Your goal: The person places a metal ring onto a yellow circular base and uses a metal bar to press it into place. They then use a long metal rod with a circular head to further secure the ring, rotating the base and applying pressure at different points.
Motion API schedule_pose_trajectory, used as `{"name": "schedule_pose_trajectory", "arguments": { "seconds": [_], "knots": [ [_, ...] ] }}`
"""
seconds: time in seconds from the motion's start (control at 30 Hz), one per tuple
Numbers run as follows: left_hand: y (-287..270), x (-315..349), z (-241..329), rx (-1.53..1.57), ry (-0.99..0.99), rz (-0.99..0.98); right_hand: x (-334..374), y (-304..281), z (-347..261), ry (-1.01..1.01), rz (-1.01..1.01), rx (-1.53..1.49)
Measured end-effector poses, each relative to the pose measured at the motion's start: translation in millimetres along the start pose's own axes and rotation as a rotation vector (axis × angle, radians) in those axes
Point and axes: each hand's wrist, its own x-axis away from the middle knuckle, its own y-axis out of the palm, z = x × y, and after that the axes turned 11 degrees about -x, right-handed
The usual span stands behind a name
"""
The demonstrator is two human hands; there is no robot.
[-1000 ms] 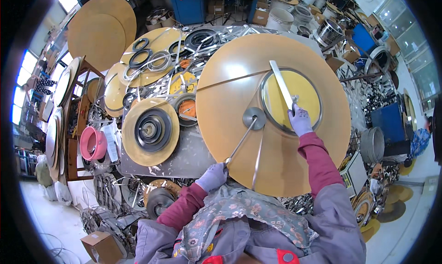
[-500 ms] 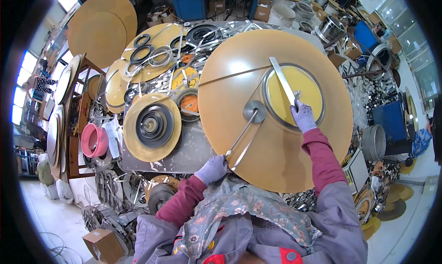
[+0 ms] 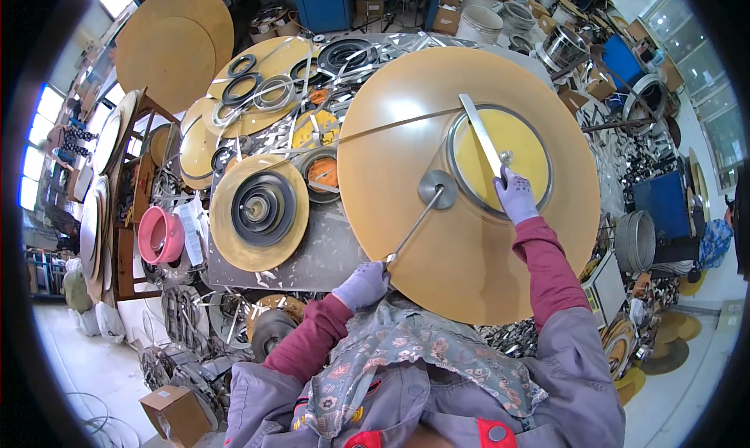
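Observation:
My left hand [image 3: 364, 285], in a pale purple glove, is closed around the handle of a thin metal rod [image 3: 414, 226]. At the rod's far end sits a small grey disc [image 3: 437, 189] over a large tan round plate [image 3: 391, 159]. On that plate lies a yellow inner disc [image 3: 519, 139] ringed by a coil of grey metal strip [image 3: 549, 163]. My gloved right hand [image 3: 516, 196] grips a flat metal bar [image 3: 480, 132], which slants across the yellow disc and over the coil's far left edge. A narrow strip [image 3: 398, 124] runs from the coil leftward beyond the plate.
To the left, a smaller tan disc [image 3: 223, 237] carries a stepped dark coil [image 3: 281, 214] on the grey table [image 3: 332, 245]. Strip coils and scraps cover the table's back. A pink basin [image 3: 162, 237] stands at the left, and metal scrap is heaped at the right.
The loose strip that trailed from the small disc toward my left hand no longer shows there. Both hands keep nearly the same place and grip.

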Motion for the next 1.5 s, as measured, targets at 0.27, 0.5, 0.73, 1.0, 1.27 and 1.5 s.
{"name": "schedule_pose_trajectory", "arguments": {
  "seconds": [0.27, 0.5, 0.73, 1.0, 1.27, 1.5],
  "knots": [
    [-2.0, -3.6, 1.7, 0.014, -0.007, 0.036, 1.2, 2.3, 8.3, -0.017, -0.010, -0.021],
    [-4.6, -6.1, -0.8, -0.004, 0.012, 0.019, 0.2, -3.2, -3.2, 0.053, -0.027, -0.023],
    [-4.1, -6.3, -0.7, -0.021, -0.014, 0.023, -0.1, -1.9, -3.9, 0.044, -0.033, -0.012],
    [4.1, -9.6, -11.2, -0.022, -0.010, 0.031, -3.3, -0.8, -1.8, 0.054, -0.047, 0.000],
    [-0.8, -5.2, -5.1, -0.016, 0.007, 0.026, -0.7, -1.9, -5.5, 0.060, -0.027, -0.020],
    [5.1, -5.8, -7.1, 0.012, 0.004, 0.020, -3.2, -0.8, -2.5, 0.077, -0.043, -0.020]
  ]
}}
